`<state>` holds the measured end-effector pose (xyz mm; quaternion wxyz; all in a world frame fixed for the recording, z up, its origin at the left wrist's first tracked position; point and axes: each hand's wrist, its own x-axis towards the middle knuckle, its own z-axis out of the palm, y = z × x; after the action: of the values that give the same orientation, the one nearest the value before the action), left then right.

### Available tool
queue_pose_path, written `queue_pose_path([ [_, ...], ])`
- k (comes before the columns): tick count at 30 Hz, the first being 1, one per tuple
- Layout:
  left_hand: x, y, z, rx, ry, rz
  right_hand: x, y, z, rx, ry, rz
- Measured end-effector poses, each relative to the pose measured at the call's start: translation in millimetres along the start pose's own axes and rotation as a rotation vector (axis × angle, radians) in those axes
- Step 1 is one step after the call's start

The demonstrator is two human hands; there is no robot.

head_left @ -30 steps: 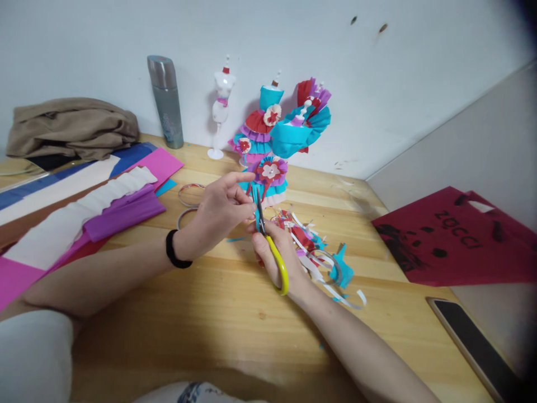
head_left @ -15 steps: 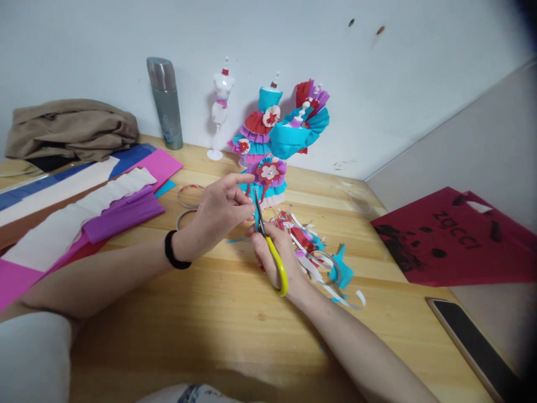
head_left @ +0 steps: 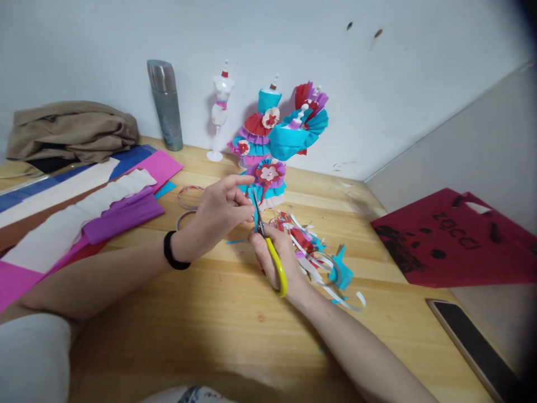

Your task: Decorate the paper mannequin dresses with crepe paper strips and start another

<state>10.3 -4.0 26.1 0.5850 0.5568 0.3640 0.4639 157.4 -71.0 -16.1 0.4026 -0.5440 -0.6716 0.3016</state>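
My right hand [head_left: 274, 254] grips a pair of scissors [head_left: 276, 268] with yellow handles, blades pointing up and away from me. Between thumb and curled fingers, my left hand [head_left: 224, 207] pinches a small blue paper piece [head_left: 255, 214], its index finger stretched out. The blades lie right at this piece; how far they cut into it I cannot make out. Just beyond the hands stands a mini mannequin in a blue, red and purple ruffled paper dress [head_left: 289, 143] with a large flower [head_left: 268, 172] on its skirt.
Paper scraps [head_left: 310, 246] lie right of my hands, tape rolls [head_left: 191, 196] to the left. Coloured crepe sheets [head_left: 121, 215], a brown cloth [head_left: 71, 131] and a bottle [head_left: 165, 106] are further left. A bare mannequin [head_left: 220, 106] stands behind; a red bag [head_left: 453, 240] and phone [head_left: 470, 341] lie right.
Both hands keep nearly the same place and hold. The scissors have shifted very slightly left; the whole view has moved a little.
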Motion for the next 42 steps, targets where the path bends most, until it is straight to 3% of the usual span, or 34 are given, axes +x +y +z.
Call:
queue_pose_path([
  [12, 1.3, -2.9, 0.6, -0.024, -0.079, -0.005, 0.5, 4.0, -0.4, 0.117, -0.041, -0.022],
  [42, -0.7, -1.7, 1.2, -0.021, -0.101, -0.032, 2.5, -1.5, -4.3, 0.031, -0.023, -0.048],
])
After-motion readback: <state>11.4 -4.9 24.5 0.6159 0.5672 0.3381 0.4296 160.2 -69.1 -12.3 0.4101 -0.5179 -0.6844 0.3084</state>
